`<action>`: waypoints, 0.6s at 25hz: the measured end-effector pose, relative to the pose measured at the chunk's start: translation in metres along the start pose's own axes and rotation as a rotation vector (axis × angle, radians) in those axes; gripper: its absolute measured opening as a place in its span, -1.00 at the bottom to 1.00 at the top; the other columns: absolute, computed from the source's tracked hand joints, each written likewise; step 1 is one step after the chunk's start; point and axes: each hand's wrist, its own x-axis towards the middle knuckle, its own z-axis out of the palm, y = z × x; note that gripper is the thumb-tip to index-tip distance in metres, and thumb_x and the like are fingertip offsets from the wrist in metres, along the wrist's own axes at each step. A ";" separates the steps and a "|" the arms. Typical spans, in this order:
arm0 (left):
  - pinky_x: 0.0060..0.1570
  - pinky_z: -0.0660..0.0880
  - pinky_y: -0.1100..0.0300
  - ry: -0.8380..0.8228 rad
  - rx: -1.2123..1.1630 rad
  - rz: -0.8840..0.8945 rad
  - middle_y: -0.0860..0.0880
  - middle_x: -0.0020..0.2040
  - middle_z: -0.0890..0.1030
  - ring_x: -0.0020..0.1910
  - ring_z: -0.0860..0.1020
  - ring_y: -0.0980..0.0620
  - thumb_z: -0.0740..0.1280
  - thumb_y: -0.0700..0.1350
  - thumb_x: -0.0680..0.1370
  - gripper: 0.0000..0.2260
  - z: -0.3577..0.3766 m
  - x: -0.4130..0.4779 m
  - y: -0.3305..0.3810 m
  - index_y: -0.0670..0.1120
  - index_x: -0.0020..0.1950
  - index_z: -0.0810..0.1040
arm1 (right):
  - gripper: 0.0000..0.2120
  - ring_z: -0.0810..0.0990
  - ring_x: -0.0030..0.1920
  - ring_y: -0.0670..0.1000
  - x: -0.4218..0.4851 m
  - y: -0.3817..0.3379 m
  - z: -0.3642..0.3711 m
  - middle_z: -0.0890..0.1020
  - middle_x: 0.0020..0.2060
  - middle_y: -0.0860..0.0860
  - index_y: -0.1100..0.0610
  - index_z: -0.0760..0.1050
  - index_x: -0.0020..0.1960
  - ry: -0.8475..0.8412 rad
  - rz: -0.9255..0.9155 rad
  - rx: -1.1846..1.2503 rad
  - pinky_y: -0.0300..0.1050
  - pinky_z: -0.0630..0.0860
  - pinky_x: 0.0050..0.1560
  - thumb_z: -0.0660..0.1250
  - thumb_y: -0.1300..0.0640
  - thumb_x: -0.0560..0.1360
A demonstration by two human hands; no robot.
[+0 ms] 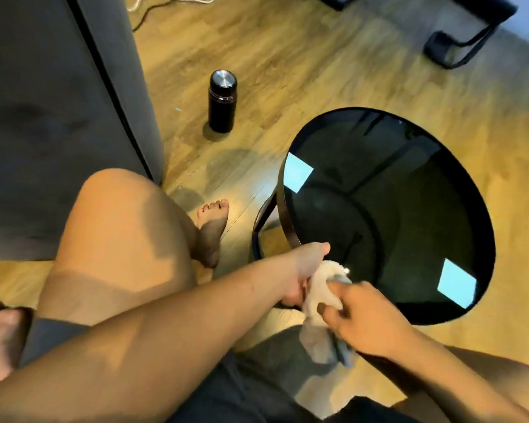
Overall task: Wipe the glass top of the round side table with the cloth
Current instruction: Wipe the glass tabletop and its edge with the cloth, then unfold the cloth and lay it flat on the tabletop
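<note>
The round side table (409,209) has a dark glass top in a black rim and stands on the wooden floor at the right; bright window reflections show on it. A crumpled pale grey cloth (321,306) hangs at the table's near-left edge. My left hand (303,270) grips the cloth's upper part right by the rim. My right hand (367,319) pinches the cloth lower down, fingers closed around it. The cloth's top end touches the glass edge; its lower end dangles over my lap.
A black flask with a steel lid (222,100) stands on the floor behind the table. A grey sofa (58,117) fills the left. My bare knee (113,224) and foot (211,230) sit left of the table. Black furniture legs (458,47) are at the far right.
</note>
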 end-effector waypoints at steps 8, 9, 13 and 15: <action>0.30 0.47 -0.01 -0.154 0.349 0.327 -0.12 0.15 0.68 0.20 0.62 -0.10 0.36 0.20 0.53 -0.58 0.047 -0.027 -0.019 -0.08 0.21 0.64 | -0.18 0.50 0.30 0.22 -0.071 0.059 -0.005 0.52 0.30 0.23 0.19 0.36 0.46 0.195 -0.114 2.025 0.20 0.43 0.32 0.61 0.15 0.28; 0.32 0.45 -0.03 -0.149 0.361 0.344 -0.13 0.16 0.68 0.21 0.61 -0.10 0.38 0.17 0.53 -0.59 0.048 -0.026 -0.028 -0.09 0.23 0.63 | -0.18 0.49 0.33 0.25 -0.073 0.058 0.000 0.51 0.32 0.25 0.21 0.35 0.46 0.208 -0.123 2.019 0.22 0.40 0.33 0.61 0.19 0.27; 0.31 0.47 -0.15 0.017 0.389 0.466 -0.08 0.16 0.67 0.19 0.61 -0.09 0.48 0.10 0.46 -0.56 0.049 -0.027 -0.052 -0.03 0.28 0.56 | -0.54 0.59 0.22 0.25 -0.077 0.058 0.013 0.59 0.21 0.25 0.19 0.50 0.31 0.440 0.147 1.812 0.20 0.55 0.19 0.46 0.14 0.44; 0.28 0.49 -0.01 0.048 0.451 0.528 0.01 0.24 0.58 0.21 0.55 0.01 0.47 0.05 0.47 -0.48 0.053 -0.030 -0.057 0.05 0.40 0.43 | -0.64 0.68 0.08 0.16 -0.082 0.061 0.014 0.68 0.07 0.17 0.15 0.54 0.26 0.496 0.241 1.762 0.09 0.60 0.04 0.39 0.03 0.51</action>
